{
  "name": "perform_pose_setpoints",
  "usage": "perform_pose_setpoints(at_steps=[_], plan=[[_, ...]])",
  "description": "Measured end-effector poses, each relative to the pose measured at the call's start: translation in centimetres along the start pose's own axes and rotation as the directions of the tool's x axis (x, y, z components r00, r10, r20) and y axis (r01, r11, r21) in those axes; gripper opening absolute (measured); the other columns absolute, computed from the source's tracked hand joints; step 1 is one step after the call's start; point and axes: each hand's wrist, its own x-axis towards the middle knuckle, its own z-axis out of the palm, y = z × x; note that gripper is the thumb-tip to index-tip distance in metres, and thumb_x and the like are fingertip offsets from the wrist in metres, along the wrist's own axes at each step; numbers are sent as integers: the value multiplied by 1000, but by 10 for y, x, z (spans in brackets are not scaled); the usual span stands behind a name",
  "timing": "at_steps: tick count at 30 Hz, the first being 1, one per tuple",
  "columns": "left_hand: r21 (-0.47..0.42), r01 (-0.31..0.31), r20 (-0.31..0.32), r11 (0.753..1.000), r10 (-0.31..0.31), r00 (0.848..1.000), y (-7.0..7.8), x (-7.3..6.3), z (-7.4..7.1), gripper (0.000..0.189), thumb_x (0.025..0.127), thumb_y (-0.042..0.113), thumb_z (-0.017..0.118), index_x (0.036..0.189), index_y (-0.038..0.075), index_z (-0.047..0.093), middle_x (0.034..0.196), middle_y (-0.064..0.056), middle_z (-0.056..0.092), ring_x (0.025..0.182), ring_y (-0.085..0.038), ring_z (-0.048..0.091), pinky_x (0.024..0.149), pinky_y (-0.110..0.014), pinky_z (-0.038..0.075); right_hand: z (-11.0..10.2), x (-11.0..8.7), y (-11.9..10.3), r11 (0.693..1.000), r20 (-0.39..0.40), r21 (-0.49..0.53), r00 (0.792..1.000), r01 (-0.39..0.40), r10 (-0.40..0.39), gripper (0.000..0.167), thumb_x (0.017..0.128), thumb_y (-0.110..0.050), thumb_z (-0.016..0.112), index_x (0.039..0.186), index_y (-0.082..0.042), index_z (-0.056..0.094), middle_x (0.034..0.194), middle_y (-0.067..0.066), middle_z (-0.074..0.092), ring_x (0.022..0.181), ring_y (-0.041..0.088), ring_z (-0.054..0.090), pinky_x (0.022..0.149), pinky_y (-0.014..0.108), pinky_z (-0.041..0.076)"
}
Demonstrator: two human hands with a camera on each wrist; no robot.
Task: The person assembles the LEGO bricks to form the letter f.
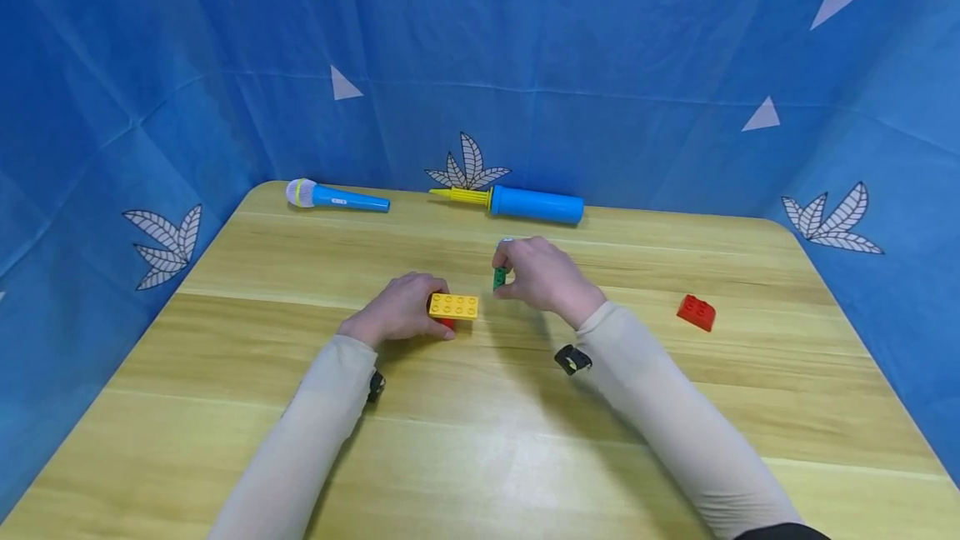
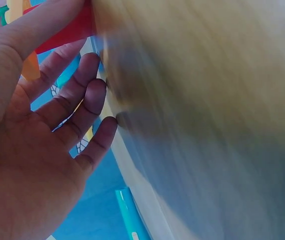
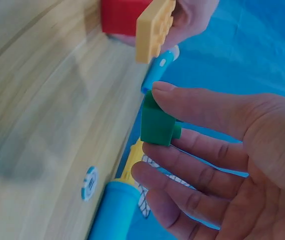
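Note:
My left hand (image 1: pixel 401 307) grips a red toy building brick (image 2: pixel 70 32) between thumb and fingers. On top of it sits a yellow eight-stud brick (image 1: pixel 453 307), studs up, jutting out to the right. To the right, my right hand (image 1: pixel 547 275) pinches a small green brick (image 3: pixel 157 124) by its sides between thumb and fingertips. A short gap lies between the green brick and the yellow one. In the right wrist view, the red brick is right at the tabletop, while the other right fingers are loosely bent beneath the green brick.
Another red brick (image 1: pixel 697 312), with one sloped side, lies on the table at the right. At the back edge lie a blue toy microphone (image 1: pixel 348 198) and a blue-and-yellow hand pump (image 1: pixel 536 204). A small round blue-and-white chip (image 3: pixel 89 183) lies beyond my right hand.

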Motion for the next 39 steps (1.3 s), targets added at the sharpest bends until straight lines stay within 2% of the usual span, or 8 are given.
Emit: perform_pose_setpoints(at_steps=[9, 18, 21, 25, 31, 35, 39], plan=[[-16, -26, 10, 1000, 26, 1000, 1, 5, 2, 45, 74, 37, 88, 105, 13, 66, 93, 5, 61, 89, -20, 51, 89, -42, 38, 0, -1, -20, 997, 9, -8, 997, 73, -72, 38, 80, -26, 85, 109, -6, 68, 104, 8, 70, 94, 21, 61, 85, 35, 50], [-38, -46, 9, 998, 46, 999, 4, 5, 2, 45, 74, 37, 88, 104, 12, 66, 92, 6, 61, 91, -20, 51, 88, -41, 40, 3, 1, -33, 993, 25, -15, 993, 114, -114, 38, 80, -29, 85, 109, -10, 70, 103, 3, 70, 91, 20, 58, 78, 34, 50], [-47, -44, 12, 998, 45, 999, 4, 6, 2, 45, 74, 37, 88, 105, 12, 66, 93, 6, 62, 92, -20, 51, 90, -42, 39, 4, 2, -34, 993, 28, -21, 993, 115, -114, 37, 80, -30, 85, 108, -11, 70, 103, 2, 69, 88, 18, 58, 74, 32, 50], [-59, -50, 17, 997, 51, 999, 3, 6, 1, 44, 75, 36, 88, 106, 13, 67, 94, 7, 63, 94, -21, 52, 92, -44, 38, 6, 4, -36, 992, 26, -33, 993, 119, -118, 36, 79, -30, 85, 106, -12, 70, 103, 1, 70, 88, 17, 59, 76, 33, 50], [-84, -88, 12, 993, 89, 996, 4, 7, 1, 48, 75, 34, 88, 113, 16, 67, 100, 7, 65, 97, -20, 54, 93, -45, 38, 8, 6, -40, 993, 55, -38, 993, 111, -109, 34, 80, -31, 85, 106, -15, 70, 105, 0, 70, 85, 15, 61, 72, 32, 51], [-101, -99, 9, 990, 100, 995, 6, 8, 2, 53, 75, 34, 88, 119, 16, 65, 104, 6, 65, 97, -19, 54, 94, -43, 40, 9, 7, -42, 994, 63, -44, 993, 103, -100, 36, 80, -31, 84, 110, -15, 71, 105, -1, 70, 85, 14, 61, 70, 30, 52], [-106, -95, 7, 990, 96, 995, 7, 8, 2, 52, 75, 34, 88, 118, 16, 65, 102, 6, 64, 95, -19, 54, 92, -40, 42, 10, 7, -41, 995, 64, -44, 994, 92, -89, 35, 81, -30, 84, 110, -15, 71, 104, -1, 70, 84, 14, 61, 68, 29, 52]])
